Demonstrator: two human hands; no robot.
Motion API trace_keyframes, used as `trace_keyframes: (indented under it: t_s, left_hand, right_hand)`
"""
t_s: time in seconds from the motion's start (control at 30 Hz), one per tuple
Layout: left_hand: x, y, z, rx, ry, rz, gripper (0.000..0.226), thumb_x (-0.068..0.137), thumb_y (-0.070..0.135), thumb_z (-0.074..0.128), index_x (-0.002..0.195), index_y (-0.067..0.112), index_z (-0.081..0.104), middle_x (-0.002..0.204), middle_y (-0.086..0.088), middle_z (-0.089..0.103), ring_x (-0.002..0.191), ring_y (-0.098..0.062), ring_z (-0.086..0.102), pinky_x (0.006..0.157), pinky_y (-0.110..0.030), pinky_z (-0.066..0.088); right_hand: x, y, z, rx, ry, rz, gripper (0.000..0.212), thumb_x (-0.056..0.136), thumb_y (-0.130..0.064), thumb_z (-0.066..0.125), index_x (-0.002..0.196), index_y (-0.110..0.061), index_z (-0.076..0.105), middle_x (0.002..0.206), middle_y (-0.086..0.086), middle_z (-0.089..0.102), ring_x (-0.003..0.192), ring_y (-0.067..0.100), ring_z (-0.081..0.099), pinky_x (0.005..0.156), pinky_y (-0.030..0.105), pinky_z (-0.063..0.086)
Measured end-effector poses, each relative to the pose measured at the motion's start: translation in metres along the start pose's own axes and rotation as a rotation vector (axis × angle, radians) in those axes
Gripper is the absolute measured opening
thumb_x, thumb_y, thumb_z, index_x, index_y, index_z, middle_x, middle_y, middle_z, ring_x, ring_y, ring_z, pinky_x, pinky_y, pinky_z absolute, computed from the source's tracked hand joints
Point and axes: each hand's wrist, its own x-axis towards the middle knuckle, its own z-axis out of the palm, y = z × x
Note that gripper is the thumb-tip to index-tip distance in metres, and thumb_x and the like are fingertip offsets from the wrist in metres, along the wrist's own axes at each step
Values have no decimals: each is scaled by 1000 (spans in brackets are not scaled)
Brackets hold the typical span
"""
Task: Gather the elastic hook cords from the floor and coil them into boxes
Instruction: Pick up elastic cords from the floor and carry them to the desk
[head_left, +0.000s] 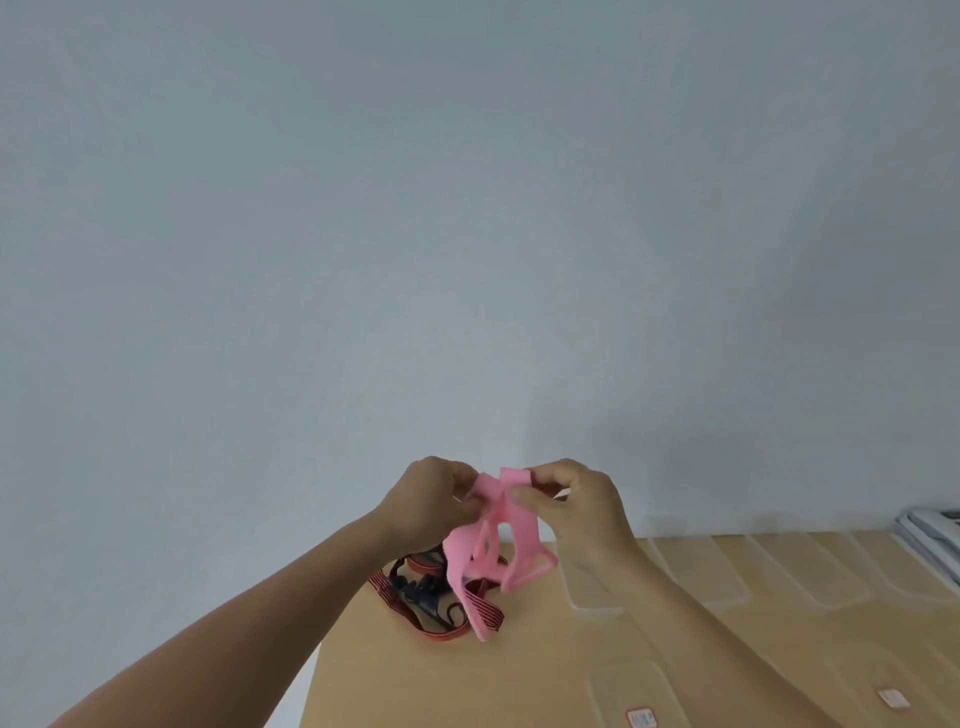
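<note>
Pinching pink elastic strap (491, 558) aloft, left hand (431, 504) and right hand (579, 499) both gripping it, red-black cords (393, 603) beneath.

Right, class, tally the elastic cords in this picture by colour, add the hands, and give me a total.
pink cord: 1, pinched between both hands
red striped cord: 1, as far as shows, lying on the wooden surface
hands: 2, the left hand and the right hand
Total: 4
</note>
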Motion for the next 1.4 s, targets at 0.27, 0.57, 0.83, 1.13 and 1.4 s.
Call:
trace_keyframes:
  t_s: [0.27, 0.57, 0.83, 1.13, 1.4]
  left_hand:
    - [-4, -2, 1, -154, 139, 120, 14, 90, 37, 70, 87, 24, 74, 127, 15, 58, 119, -4, 50, 97, -26, 39]
    - [-1, 4, -1, -557, 339, 18, 21, 94, 31, 66, 91, 11, 69, 83, -10, 73, 74, -30, 70, 69, -47, 58]
    - [-7, 26, 37, -729, 17, 20, 29, 95, 35, 58, 96, 12, 75, 90, -17, 74, 83, -32, 74, 71, -43, 60]
    - [-3, 26, 55, -812, -114, -12, 27, 90, 30, 60, 103, 12, 74, 101, -15, 73, 90, -30, 70, 76, -39, 57]
    - [14, 33, 115, -875, -4, -194, 17, 95, 5, 60, 107, 9, 71, 100, -16, 74, 87, -29, 72, 74, -41, 60]
  right_hand:
    - [-5, 3, -4, 187, -31, 114, 17, 95, -27, 63, 91, -11, 62, 88, 3, 75, 85, 20, 71, 76, 34, 59]
    - [-13, -14, -15, 229, -65, 78, 10, 89, -26, 71, 84, -18, 71, 78, 6, 72, 70, 18, 67, 60, 33, 54]
    - [-5, -25, -5, 222, 20, 19, 15, 85, -33, 75, 73, -24, 72, 72, -3, 72, 65, 13, 68, 56, 28, 56]
    - [-5, 1, -26, 240, 61, 101, 8, 84, -21, 76, 82, -15, 70, 69, -10, 71, 59, -1, 62, 54, 12, 46]
    - [-63, 71, -66, 296, -162, 368, 50, 72, -37, 82, 115, -22, 62, 101, -3, 73, 92, 12, 70, 73, 22, 53]
